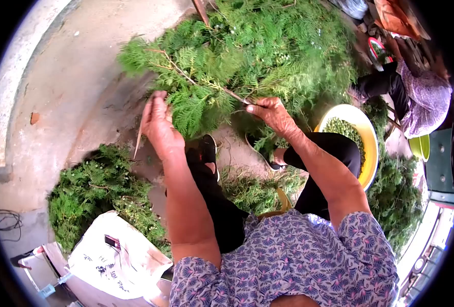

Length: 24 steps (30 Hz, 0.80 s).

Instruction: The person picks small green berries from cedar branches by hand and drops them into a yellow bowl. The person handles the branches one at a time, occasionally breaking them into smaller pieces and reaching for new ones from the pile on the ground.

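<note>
My right hand (274, 115) is closed around the cut end of a leafy evergreen branch (186, 77). The branch's brown stem runs up and left, with flat green sprays along it. At the left of these sprays is my left hand (161, 125), fingers raised and slightly curled. A thin, pale, pointed stick (138, 138) juts down from its outer side, apparently gripped in the hand; its upper end is hidden. Behind the branch lies a large heap of similar evergreen branches (288, 41).
A yellow basin (372, 148) of small green cones or berries stands by my right knee. More greenery (91, 189) lies at left, near a white sack (112, 261) with a phone (113, 242) on it. Another person (424, 97) sits at right, near a green bucket (420, 147).
</note>
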### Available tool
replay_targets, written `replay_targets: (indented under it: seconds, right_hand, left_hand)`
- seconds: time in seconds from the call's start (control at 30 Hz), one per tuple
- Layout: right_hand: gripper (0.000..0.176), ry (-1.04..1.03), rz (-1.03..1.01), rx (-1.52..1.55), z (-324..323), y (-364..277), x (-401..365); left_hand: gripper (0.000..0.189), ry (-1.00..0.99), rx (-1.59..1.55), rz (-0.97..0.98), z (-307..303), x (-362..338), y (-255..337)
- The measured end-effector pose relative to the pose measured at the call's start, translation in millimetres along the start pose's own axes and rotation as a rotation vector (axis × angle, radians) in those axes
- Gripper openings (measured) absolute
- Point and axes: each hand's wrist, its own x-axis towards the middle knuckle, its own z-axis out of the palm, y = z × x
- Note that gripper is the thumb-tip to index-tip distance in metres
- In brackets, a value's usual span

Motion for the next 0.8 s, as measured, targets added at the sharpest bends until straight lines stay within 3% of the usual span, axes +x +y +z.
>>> replay_targets:
  seconds: [0.07,0.17,0.3,0.37,0.4,0.5,0.6,0.77,0.8]
  right_hand:
    - [0.029,0.008,0.018,0.064,7.0,-5.6,-7.5]
    - [0.027,0.028,0.098,0.25,22.0,-6.1,-18.3]
    - [0.027,0.024,0.169,0.33,33.2,-16.2,-30.7]
    - [0.03,0.055,0.107,0.447,40.1,-25.2,-39.9]
    - [0.031,0.064,0.079,0.449,42.2,-25.8,-44.5]
    - [0.031,0.066,0.038,0.435,45.7,-27.6,-59.0]
    - [0.028,0.052,0.068,0.393,46.1,-41.4,-76.5]
    - [0.027,0.066,0.007,0.403,45.4,-49.8,-100.6]
    - [0.029,0.056,0.021,0.449,44.7,-53.7,-105.7]
  left_hand:
    - [0.014,0.105,0.099,0.162,-7.9,3.1,-12.5]
    - [0.016,0.141,0.277,0.488,-4.7,-12.6,7.9]
    - [0.017,0.24,0.212,0.524,-11.3,-27.3,4.8]
    - [0.017,0.249,0.478,0.671,-19.0,-45.1,9.5]
    - [0.015,0.209,0.44,0.736,-14.8,-58.0,10.8]
    - [0.014,-0.074,0.573,0.63,-11.4,-91.9,2.4]
    - [0.016,-0.068,0.518,0.416,-1.2,-102.0,-0.8]
    - [0.016,-0.134,0.503,0.294,-3.9,-110.4,7.9]
    - [0.016,-0.19,0.409,0.193,-8.5,-111.8,10.7]
